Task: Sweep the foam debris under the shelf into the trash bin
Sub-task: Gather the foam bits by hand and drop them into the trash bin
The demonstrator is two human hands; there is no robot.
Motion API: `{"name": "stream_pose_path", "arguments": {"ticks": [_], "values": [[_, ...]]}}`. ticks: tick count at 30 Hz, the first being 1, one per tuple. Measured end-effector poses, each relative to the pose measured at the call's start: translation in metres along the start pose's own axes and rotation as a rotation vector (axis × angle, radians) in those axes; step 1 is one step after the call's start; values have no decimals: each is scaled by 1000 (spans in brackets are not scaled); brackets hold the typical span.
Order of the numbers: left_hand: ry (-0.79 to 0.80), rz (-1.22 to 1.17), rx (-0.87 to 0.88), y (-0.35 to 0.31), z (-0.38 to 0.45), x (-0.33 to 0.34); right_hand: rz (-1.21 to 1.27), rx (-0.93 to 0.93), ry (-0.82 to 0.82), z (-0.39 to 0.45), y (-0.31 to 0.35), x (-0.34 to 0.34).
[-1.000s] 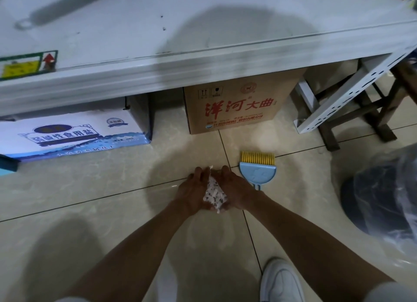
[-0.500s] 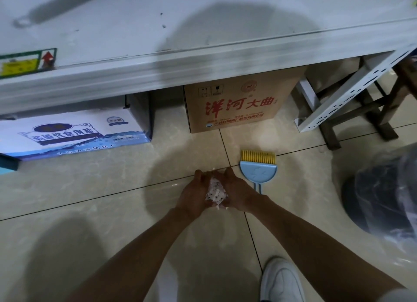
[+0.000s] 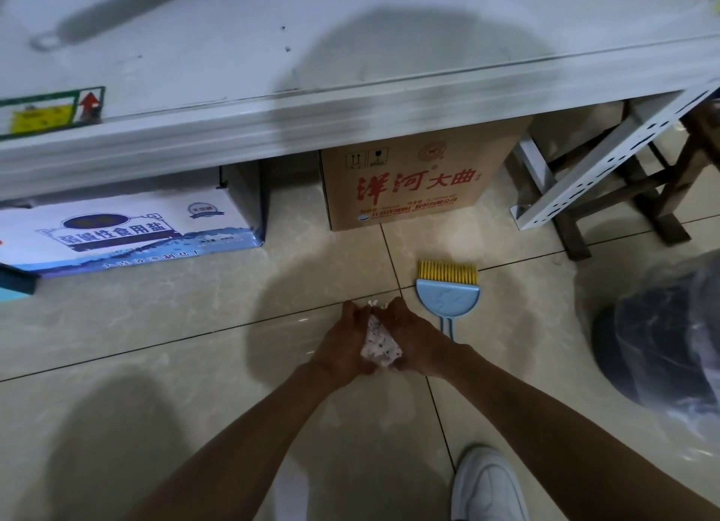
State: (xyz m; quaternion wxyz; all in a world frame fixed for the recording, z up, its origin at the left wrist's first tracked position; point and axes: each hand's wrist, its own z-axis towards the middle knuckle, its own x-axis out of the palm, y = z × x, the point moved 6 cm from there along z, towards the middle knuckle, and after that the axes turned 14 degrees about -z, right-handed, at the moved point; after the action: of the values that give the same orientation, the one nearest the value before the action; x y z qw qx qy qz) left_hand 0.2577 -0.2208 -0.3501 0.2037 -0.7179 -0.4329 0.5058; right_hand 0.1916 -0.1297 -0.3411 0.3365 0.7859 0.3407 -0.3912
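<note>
White foam debris (image 3: 380, 343) sits cupped between the left hand (image 3: 345, 343) and right hand (image 3: 415, 339), fingers curled inward around the pile and fingertips nearly meeting at its far end. Compared with a second ago the hands look more closed around it. Just right of the fingers lies the blue brush (image 3: 448, 292); the trash bin (image 3: 658, 341) stands well right.

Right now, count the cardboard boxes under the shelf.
2. The white and blue box stands at the left; the brown box stands right of it, behind the brush. More may be hidden beneath the shelf.
</note>
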Motion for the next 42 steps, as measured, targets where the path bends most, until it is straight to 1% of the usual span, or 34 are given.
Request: {"name": "stream_pose_path", "arguments": {"ticks": [2, 4, 6, 9, 14, 16, 19, 22, 28, 31, 36, 42], "values": [[-48, 2, 5, -5, -2, 0, 89, 42, -62, 1, -1, 4], [-133, -46, 15, -9, -3, -1, 175, 88, -135, 2, 0, 5], [-214, -58, 15, -10, -3, -3, 210, 149, -190, 5, 1, 4], [-306, -77, -6, -12, 0, -8, 253, 242, -242, 10, 4, 0], [-381, -78, -57, -15, 11, -19, 318, 378, -274, 23, -1, -7], [-371, -88, -62, -17, 17, -24, 330, 393, -255, 28, -4, -13], [-321, -88, -51, -21, 23, -33, 279, 400, -207, 32, -9, -27], [-310, -52, -17, -34, 27, -50, 265, 375, -248, 35, -14, -50], [-391, 13, 74, -74, 25, -84, 242, 354, -310, 23, -13, -104], [-401, 42, 68, -96, 21, -92, 243, 370, -336, 9, -14, -121], [-352, 91, 113, -148, 14, -87, 308, 415, -376, -35, -29, -148], [-294, 119, 239, -235, 19, -64, 332, 508, -467, -105, -76, -183]]}}
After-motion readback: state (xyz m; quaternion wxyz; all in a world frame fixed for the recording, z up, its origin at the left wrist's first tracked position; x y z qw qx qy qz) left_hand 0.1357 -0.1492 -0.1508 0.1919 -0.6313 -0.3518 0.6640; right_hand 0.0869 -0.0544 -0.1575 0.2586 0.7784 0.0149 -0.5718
